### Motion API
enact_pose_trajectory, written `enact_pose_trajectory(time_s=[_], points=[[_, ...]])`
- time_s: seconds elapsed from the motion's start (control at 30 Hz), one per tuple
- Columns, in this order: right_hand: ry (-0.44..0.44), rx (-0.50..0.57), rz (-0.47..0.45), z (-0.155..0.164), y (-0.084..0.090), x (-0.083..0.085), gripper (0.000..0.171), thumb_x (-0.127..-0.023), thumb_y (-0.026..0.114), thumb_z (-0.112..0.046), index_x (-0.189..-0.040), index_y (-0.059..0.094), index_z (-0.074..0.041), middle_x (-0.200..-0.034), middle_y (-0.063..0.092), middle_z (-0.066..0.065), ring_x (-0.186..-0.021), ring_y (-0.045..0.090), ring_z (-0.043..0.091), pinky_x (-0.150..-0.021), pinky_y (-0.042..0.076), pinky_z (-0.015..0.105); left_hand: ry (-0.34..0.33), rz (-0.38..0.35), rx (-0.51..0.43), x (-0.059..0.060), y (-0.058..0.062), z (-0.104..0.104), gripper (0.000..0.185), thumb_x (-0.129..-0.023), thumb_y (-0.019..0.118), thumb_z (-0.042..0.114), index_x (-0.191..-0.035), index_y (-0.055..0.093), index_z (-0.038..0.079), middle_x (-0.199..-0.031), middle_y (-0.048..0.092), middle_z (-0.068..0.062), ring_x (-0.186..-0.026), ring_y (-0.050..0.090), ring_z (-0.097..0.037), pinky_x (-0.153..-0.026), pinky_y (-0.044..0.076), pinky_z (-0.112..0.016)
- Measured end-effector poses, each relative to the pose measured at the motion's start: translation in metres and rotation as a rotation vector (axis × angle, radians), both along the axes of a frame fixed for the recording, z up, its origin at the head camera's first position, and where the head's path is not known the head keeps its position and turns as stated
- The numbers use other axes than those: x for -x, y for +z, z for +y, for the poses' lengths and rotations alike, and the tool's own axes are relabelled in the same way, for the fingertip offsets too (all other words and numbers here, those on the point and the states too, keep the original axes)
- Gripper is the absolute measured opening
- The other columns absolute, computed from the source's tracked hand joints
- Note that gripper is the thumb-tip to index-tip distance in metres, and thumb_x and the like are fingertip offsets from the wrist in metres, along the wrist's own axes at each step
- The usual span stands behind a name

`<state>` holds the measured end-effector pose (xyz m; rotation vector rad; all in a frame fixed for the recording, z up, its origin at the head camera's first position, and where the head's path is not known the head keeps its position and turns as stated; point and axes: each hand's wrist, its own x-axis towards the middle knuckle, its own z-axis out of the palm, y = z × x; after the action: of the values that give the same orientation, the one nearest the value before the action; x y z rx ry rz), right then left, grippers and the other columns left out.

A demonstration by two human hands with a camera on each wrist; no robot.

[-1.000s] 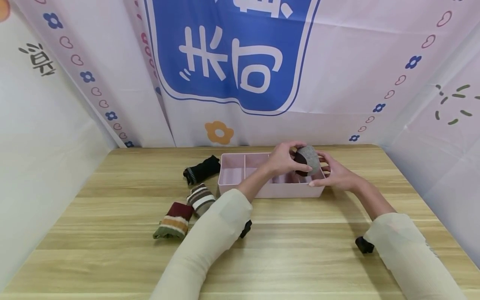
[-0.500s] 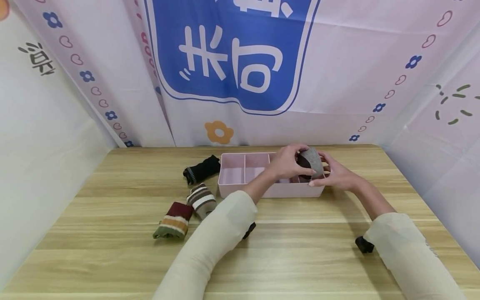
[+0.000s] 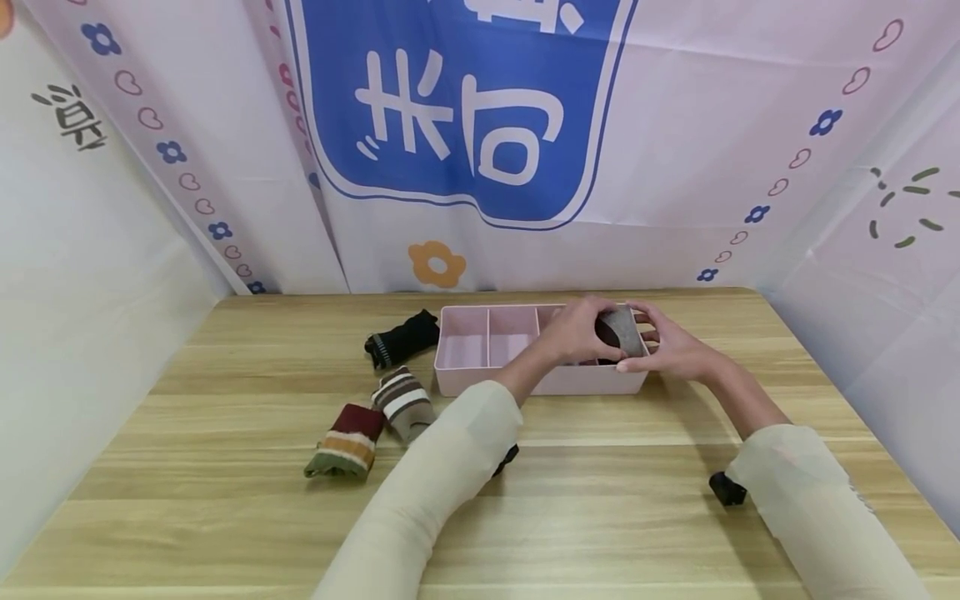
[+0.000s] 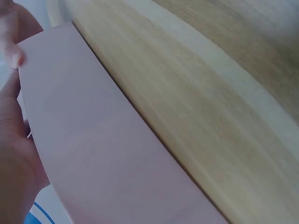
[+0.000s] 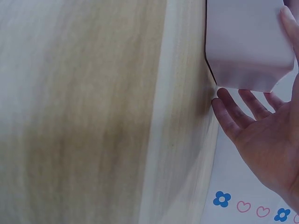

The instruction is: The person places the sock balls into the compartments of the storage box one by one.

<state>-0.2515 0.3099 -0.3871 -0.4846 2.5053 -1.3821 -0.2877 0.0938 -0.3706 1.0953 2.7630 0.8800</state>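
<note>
Both hands met over the right end of the pink divided tray [image 3: 457, 377]. From my remote seat I saw my left hand [image 3: 576, 332] curled round the near-left side of a rolled grey-and-dark sock bundle [image 3: 619, 330], thumb and fingers pinching it. My right hand [image 3: 670, 343] cupped the bundle's other side, fingers bent against it. The bundle sat low in the tray's right-hand compartments, its lower part hidden behind the front wall; I could not tell whether it touched the floor of the tray.

On the left wrist view, the tray's pink wall [image 4: 103, 154] filled the frame with a fingertip at its upper edge and the wooden bench [image 4: 219, 107] beside it. On the right wrist view, the tray's corner [image 5: 245, 44] lay just beside my spread right fingers [image 5: 236, 116].

Left of the tray, on the bench [image 3: 600, 500], lay a black sock roll [image 3: 402, 339], a brown-and-white striped roll [image 3: 403, 402] and a maroon, orange and green roll [image 3: 346, 441], each apart from the tray. A printed backdrop [image 3: 457, 117] hung behind.
</note>
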Motion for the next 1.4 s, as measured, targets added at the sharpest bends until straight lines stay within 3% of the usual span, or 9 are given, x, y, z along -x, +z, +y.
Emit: enact_pose_trajectory(time_s=[0.17, 0.43, 0.6, 0.83, 1.07, 1.27, 1.4], points=[[0.004, 0.004, -0.008, -0.001, 0.0, -0.001, 0.103, -0.088, 0.081, -0.014, -0.162, 0.01, -0.004, -0.158, 0.026, 0.032, -0.142, 0.036, 0.054, -0.108, 0.043, 0.061, -0.029, 0.087, 0.157, 0.0, -0.002, 0.003, 0.068, -0.086, 0.082, 0.043, -0.145, 0.058, 0.02, -0.126, 0.067, 0.003, -0.11, 0.06, -0.011, -0.094, 0.045, -0.036], [0.008, 0.017, -0.012, -0.002, 0.0, -0.001, 0.101, -0.089, 0.08, -0.013, -0.162, 0.01, -0.004, -0.159, 0.026, 0.031, -0.142, 0.037, 0.055, -0.105, 0.046, 0.057, -0.013, 0.081, 0.248, -0.003, 0.003, 0.007, 0.06, -0.088, 0.081, 0.045, -0.14, 0.06, 0.024, -0.128, 0.068, 0.006, -0.112, 0.059, -0.012, -0.098, 0.041, -0.044], [0.009, 0.014, -0.019, -0.002, 0.0, 0.0, 0.103, -0.089, 0.08, -0.013, -0.162, 0.008, -0.003, -0.16, 0.025, 0.033, -0.142, 0.037, 0.055, -0.104, 0.047, 0.057, -0.05, 0.05, 0.245, -0.004, 0.006, 0.002, 0.058, -0.091, 0.078, 0.042, -0.142, 0.059, 0.021, -0.132, 0.067, 0.003, -0.115, 0.059, -0.014, -0.098, 0.042, -0.044], [0.008, 0.003, -0.022, 0.0, 0.001, 0.0, 0.104, -0.09, 0.079, -0.014, -0.163, 0.007, -0.004, -0.161, 0.022, 0.033, -0.143, 0.034, 0.056, -0.105, 0.047, 0.058, -0.19, -0.008, 0.162, 0.0, 0.011, -0.01, 0.056, -0.095, 0.076, 0.031, -0.144, 0.058, 0.01, -0.138, 0.064, -0.005, -0.115, 0.058, -0.015, -0.095, 0.046, -0.028], [-0.002, 0.001, -0.021, -0.001, 0.002, -0.001, 0.104, -0.089, 0.079, -0.013, -0.163, 0.007, -0.003, -0.159, 0.024, 0.033, -0.142, 0.035, 0.057, -0.103, 0.048, 0.056, -0.264, -0.011, 0.114, -0.003, 0.016, -0.025, 0.053, -0.097, 0.074, 0.023, -0.143, 0.058, 0.001, -0.123, 0.069, -0.011, -0.098, 0.063, -0.017, -0.09, 0.048, -0.025], [-0.002, -0.004, 0.003, -0.003, 0.004, -0.003, 0.105, -0.087, 0.08, -0.012, -0.163, 0.008, 0.0, -0.158, 0.024, 0.035, -0.141, 0.035, 0.058, -0.11, 0.04, 0.064, -0.275, -0.018, 0.134, -0.01, 0.02, -0.045, 0.053, -0.1, 0.071, 0.022, -0.144, 0.056, -0.001, -0.142, 0.062, -0.013, -0.129, 0.058, -0.024, -0.113, 0.042, -0.032], [-0.009, -0.003, 0.011, -0.004, 0.004, -0.003, 0.106, -0.086, 0.081, -0.011, -0.162, 0.009, 0.0, -0.158, 0.024, 0.035, -0.141, 0.034, 0.059, -0.113, 0.035, 0.066, -0.283, -0.02, 0.125, -0.014, 0.026, -0.064, 0.053, -0.099, 0.072, 0.02, -0.145, 0.055, -0.001, -0.147, 0.058, -0.013, -0.138, 0.052, -0.026, -0.118, 0.038, -0.035]])
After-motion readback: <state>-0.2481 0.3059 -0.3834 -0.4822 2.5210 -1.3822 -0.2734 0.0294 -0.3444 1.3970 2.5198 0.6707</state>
